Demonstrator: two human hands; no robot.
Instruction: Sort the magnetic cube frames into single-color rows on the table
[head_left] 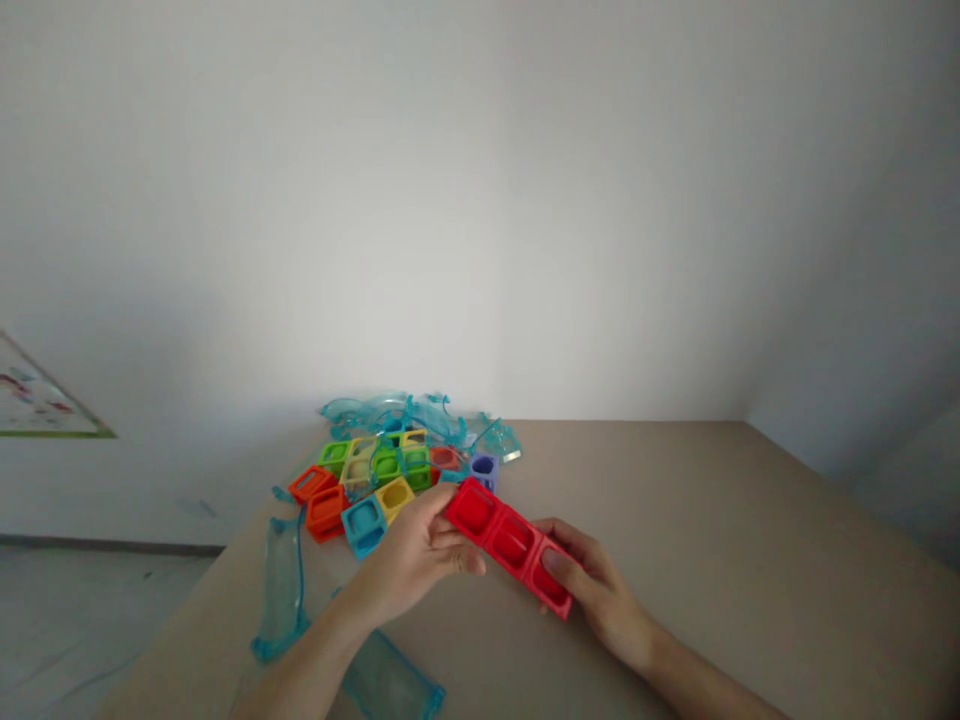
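Observation:
A row of three joined red toy blocks (513,544), each with a hollow in its face, is held up over the table on a slant. My right hand (592,590) grips its lower right end, thumb on the front and fingers behind. At the upper left end is my left hand (416,555), its fingers partly behind the blocks and partly curled beneath; whether it grips them firmly is hard to see. Just beyond my left hand lie a blue block (364,524), a yellow block (394,497) and an orange block (326,512).
Clear blue track pieces (390,405) are heaped against the wall, behind green blocks (386,465) and a purple block (484,470). Another curved track piece (282,575) lies near the left table edge, and one (390,680) beneath my left forearm. The tabletop (675,520) meets walls behind and right.

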